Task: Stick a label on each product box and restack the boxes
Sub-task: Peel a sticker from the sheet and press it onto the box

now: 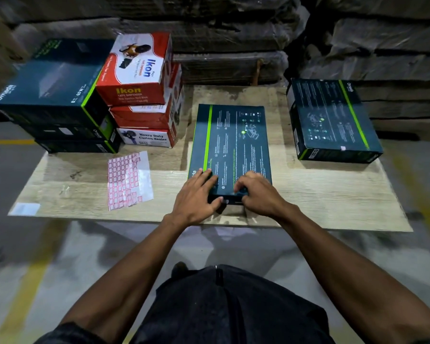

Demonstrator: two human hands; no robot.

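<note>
A flat dark teal box (231, 140) with a green stripe lies face down in the middle of the wooden board (320, 192). My left hand (196, 197) grips its near left corner, fingers on top and thumb against the front edge. My right hand (256, 189) rests on the near right part, fingers curled and pressing on the top; what lies under the fingertips is hidden. A sheet of red-bordered labels (128, 180) lies to the left. One teal box (333, 120) sits at the right with a small label on its front edge.
At the back left stand a stack of teal boxes (52, 95) and a stack of red-and-white tape dispenser boxes (139, 83). A small white sheet (25, 208) lies at the board's near left corner. Wrapped cartons fill the background. Grey floor with yellow lines surrounds the board.
</note>
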